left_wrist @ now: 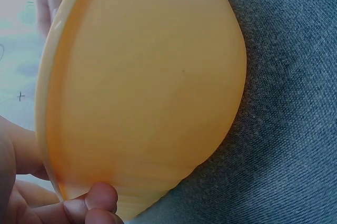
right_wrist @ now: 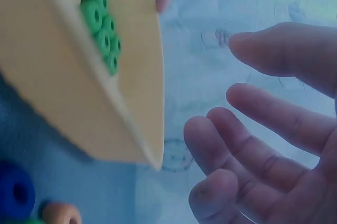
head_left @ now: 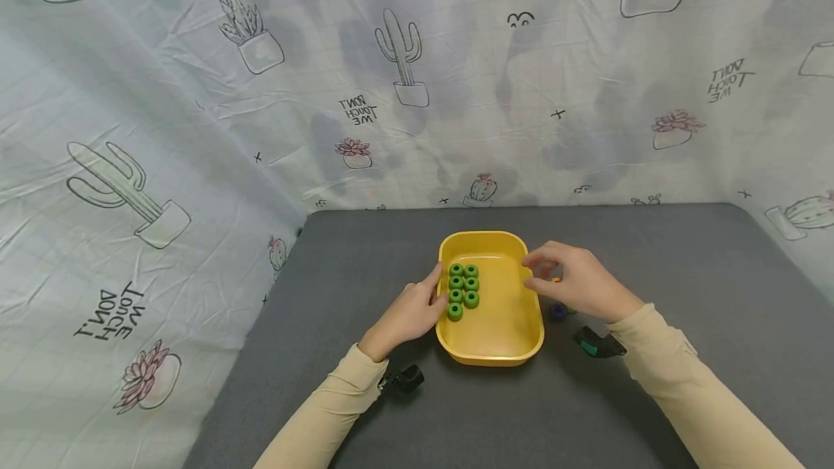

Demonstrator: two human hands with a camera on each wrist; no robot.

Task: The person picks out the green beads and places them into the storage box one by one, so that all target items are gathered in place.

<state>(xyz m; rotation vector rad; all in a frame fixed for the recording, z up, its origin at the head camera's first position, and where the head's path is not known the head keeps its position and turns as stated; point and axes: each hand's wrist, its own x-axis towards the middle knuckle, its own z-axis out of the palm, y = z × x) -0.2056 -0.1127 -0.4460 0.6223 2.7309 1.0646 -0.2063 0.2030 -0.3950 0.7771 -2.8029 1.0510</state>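
A yellow tray [head_left: 498,324] stands on the grey table. Inside it, along the left side, several green beads [head_left: 471,299] stand in two neat columns. My left hand [head_left: 409,312] holds the tray's left wall, its digits on both sides of the rim in the left wrist view. Just past the right rim, my right hand [head_left: 576,281] hovers with fingers spread and slightly bent; the right wrist view shows nothing between them. Below that hand, a blue bead [right_wrist: 17,192] and an orange bead [right_wrist: 62,213] lie beside the tray, with a bit of green partly cut off.
The grey table [head_left: 365,252] extends around the tray. A pale curtain printed with cacti [head_left: 404,56] hangs behind and to the left. Dark wrist-worn devices sit under the left wrist [head_left: 407,378] and the right wrist [head_left: 599,344].
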